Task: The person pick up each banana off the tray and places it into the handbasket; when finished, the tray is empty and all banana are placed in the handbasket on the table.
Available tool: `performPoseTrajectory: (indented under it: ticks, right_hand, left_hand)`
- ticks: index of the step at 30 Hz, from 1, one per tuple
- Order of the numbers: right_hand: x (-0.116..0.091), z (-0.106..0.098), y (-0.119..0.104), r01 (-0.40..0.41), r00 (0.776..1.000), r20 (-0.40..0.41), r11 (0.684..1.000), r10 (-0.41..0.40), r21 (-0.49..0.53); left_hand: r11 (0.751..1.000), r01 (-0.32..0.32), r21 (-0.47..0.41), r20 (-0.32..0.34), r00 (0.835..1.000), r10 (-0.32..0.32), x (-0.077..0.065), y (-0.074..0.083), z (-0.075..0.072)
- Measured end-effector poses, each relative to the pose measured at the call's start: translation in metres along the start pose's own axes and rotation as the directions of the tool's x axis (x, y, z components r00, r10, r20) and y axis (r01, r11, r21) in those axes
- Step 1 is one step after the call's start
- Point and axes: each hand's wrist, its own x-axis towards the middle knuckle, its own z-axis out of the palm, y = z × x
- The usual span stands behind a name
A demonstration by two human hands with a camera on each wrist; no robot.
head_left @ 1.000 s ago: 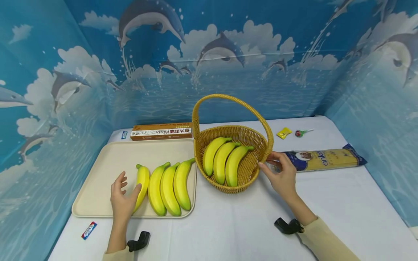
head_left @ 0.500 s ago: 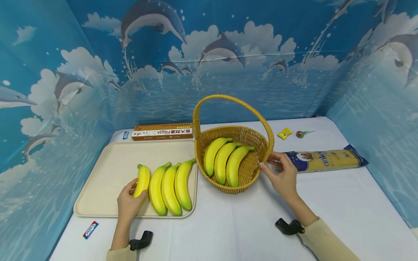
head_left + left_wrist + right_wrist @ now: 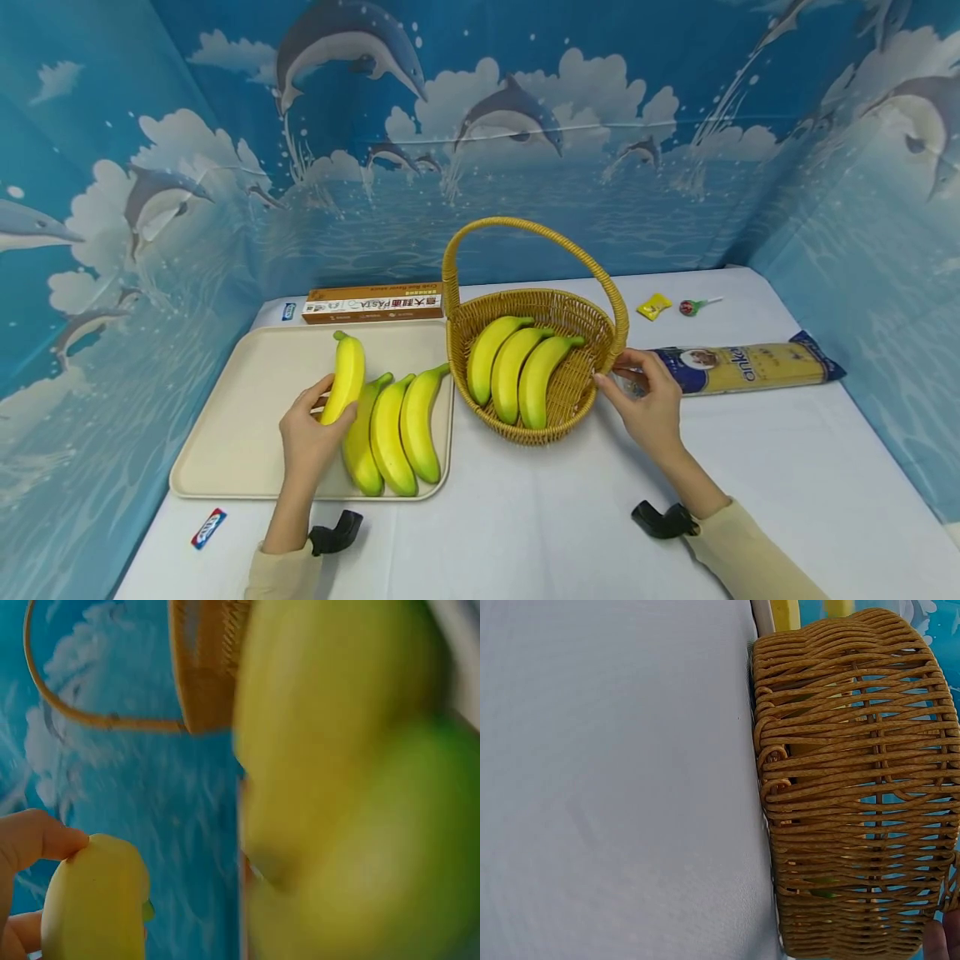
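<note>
My left hand (image 3: 313,435) pinches a yellow banana (image 3: 347,375) between thumb and fingers, holding it above the left part of the row of bananas. In the left wrist view this banana (image 3: 97,904) shows at the lower left, with a thumb or finger on its end. Three other bananas (image 3: 390,433) lie side by side on the cream tray (image 3: 262,375). To the right stands a wicker basket (image 3: 558,307) with a tall handle, three bananas (image 3: 513,371) inside. My right hand (image 3: 649,406) grips the basket's right rim at the handle's base; only fingertips (image 3: 936,941) show in the right wrist view.
Behind the tray lies a pasta box (image 3: 372,303). A spaghetti packet (image 3: 742,367) lies beyond the right hand, with a yellow wrapped candy (image 3: 654,306) and a lollipop (image 3: 690,307) behind it. A small wrapped candy (image 3: 207,528) lies front left. Dolphin-printed curtains (image 3: 510,200) enclose the table.
My left hand closed round the leftmost banana, then lifted it off the tray, moving up and slightly right. The right hand and basket stay in place.
</note>
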Motion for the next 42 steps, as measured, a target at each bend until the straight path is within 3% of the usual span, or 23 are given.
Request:
performPoseTrajectory:
  ticks: [4, 8, 12, 15, 21, 25, 31, 42]
  right_hand:
    - [0.0, 0.0, 0.0, -0.014, 1.0, 0.01, 1.0, 0.014, -0.002]
    - [0.001, 0.0, 0.0, -0.007, 1.0, 0.011, 1.0, 0.007, -0.012]
    - [0.002, 0.001, 0.0, 0.003, 1.0, 0.012, 1.0, -0.003, -0.016]
    - [0.002, 0.002, -0.001, 0.006, 1.0, 0.006, 1.0, -0.006, -0.005]
    - [0.002, 0.003, -0.001, 0.006, 1.0, 0.004, 1.0, -0.006, -0.007]
    - [0.001, 0.002, -0.001, 0.007, 1.0, 0.007, 1.0, -0.007, -0.014]
    - [0.0, 0.002, 0.0, 0.012, 1.0, 0.004, 1.0, -0.012, -0.005]
    - [-0.001, 0.001, -0.001, 0.011, 1.0, -0.002, 1.0, -0.011, -0.013]
  left_hand:
    - [0.987, -0.147, -0.067, 0.034, 0.988, 0.15, 0.005, 0.041, 0.019]
    - [0.957, -0.254, -0.141, 0.125, 0.954, 0.271, 0.003, 0.081, 0.047]
    - [0.939, -0.284, -0.194, 0.232, 0.917, 0.325, -0.003, 0.113, 0.08]
    - [0.932, -0.293, -0.211, 0.305, 0.887, 0.348, -0.008, 0.128, 0.104]
    - [0.923, -0.329, -0.199, 0.414, 0.826, 0.384, -0.019, 0.142, 0.147]
    - [0.922, -0.364, -0.129, 0.462, 0.801, 0.381, -0.023, 0.147, 0.167]
    - [0.924, -0.383, -0.018, 0.502, 0.795, 0.34, -0.026, 0.15, 0.185]
    - [0.93, -0.364, 0.042, 0.539, 0.792, 0.285, -0.026, 0.151, 0.2]
